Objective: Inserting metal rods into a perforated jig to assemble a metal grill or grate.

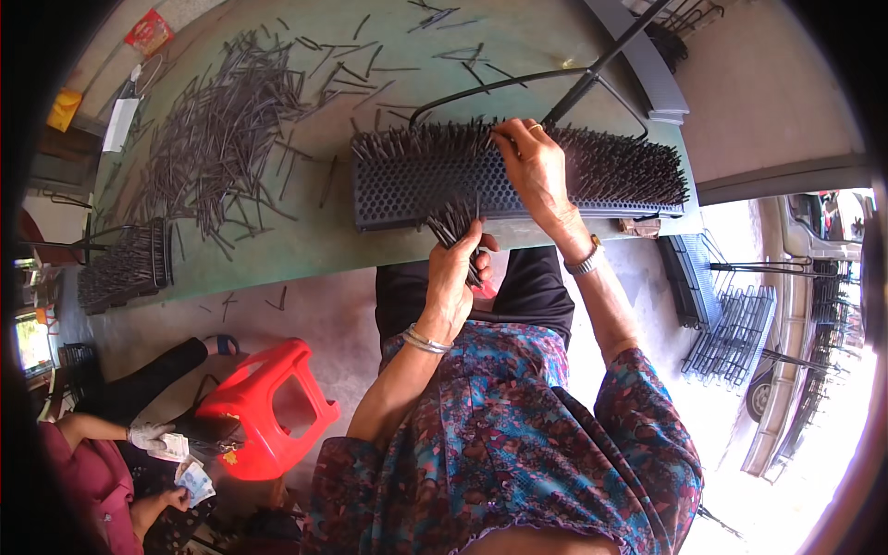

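A dark perforated rake head (407, 194) full of upright spikes lies on the green table (305, 250) in front of me. My left hand (455, 268) grips a bundle of dark spikes (451, 225) just below the head's near edge. My right hand (532, 166) reaches over the head's top, its fingertips pinching at a spike (497, 131) among the rows. A black handle (592, 79) rises from behind the head toward the upper right.
Several loose spikes (222, 129) are spread over the table's left half. A second spiked head (129, 264) lies at the left edge. A red plastic stool (264, 407) stands lower left, beside another person's gloved hand (148, 435). Stacked heads (731, 333) sit at right.
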`<state>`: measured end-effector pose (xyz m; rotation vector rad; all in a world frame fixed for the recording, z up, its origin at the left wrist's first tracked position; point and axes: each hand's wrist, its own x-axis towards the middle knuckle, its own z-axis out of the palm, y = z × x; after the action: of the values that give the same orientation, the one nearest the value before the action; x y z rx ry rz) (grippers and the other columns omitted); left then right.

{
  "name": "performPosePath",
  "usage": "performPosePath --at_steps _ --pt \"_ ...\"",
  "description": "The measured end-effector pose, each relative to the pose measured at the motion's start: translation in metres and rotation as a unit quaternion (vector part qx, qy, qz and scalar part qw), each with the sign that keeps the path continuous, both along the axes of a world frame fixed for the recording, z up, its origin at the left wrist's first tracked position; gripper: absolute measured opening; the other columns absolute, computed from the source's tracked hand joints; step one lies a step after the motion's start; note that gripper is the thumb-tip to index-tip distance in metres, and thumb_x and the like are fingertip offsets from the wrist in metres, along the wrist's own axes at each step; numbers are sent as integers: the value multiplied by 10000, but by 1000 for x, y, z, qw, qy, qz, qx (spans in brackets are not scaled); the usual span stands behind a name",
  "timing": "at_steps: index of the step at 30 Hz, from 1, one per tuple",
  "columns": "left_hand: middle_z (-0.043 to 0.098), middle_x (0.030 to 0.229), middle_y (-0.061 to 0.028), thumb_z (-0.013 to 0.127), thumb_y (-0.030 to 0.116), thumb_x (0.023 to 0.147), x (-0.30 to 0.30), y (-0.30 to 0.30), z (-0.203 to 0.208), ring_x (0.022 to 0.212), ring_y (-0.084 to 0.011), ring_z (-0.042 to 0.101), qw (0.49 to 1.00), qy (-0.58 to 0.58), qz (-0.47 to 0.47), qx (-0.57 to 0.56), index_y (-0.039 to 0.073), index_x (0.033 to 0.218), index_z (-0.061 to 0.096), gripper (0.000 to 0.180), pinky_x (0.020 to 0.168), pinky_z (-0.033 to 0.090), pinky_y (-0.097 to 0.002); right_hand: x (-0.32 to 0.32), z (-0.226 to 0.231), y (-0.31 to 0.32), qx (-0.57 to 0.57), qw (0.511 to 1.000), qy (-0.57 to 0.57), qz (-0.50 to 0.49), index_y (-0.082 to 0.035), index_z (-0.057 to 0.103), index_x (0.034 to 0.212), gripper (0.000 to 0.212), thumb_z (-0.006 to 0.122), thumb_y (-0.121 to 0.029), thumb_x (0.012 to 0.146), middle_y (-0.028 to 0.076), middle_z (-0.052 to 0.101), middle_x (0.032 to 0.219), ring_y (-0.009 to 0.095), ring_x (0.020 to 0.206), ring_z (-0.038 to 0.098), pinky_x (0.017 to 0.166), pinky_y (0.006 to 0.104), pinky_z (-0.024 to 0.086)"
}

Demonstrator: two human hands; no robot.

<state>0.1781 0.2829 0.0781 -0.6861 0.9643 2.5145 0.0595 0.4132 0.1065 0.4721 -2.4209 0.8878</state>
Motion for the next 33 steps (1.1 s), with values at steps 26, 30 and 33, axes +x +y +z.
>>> performPosePath --at_steps 26,30,33 --pt "666 828 -102 650 241 914 -2 10 -12 637 -123 591 1000 -8 23 9 46 994 607 215 483 448 -246 2 3 12 -128 990 -31 -40 -21 589 929 73 627 -69 888 52 640 709 77 569 562 518 236 447" --pt "613 746 -67 648 224 914 -2 8 -11 562 -104 521 999 3 20 33 49 936 595 184 465 415 -231 -2 4 11 -133 989 -46 -39 -22 589 926 70 629 -66 890 41 612 672 66 563 552 517 227 441" --pt "609 743 -66 657 222 910 -1 7 -3 555 -101 523 999 -1 10 40 40 935 606 190 458 398 -229 3 3 11 -140 988 -58 -31 -23 599 923 64 631 -67 889 35 600 651 59 559 545 518 226 439"
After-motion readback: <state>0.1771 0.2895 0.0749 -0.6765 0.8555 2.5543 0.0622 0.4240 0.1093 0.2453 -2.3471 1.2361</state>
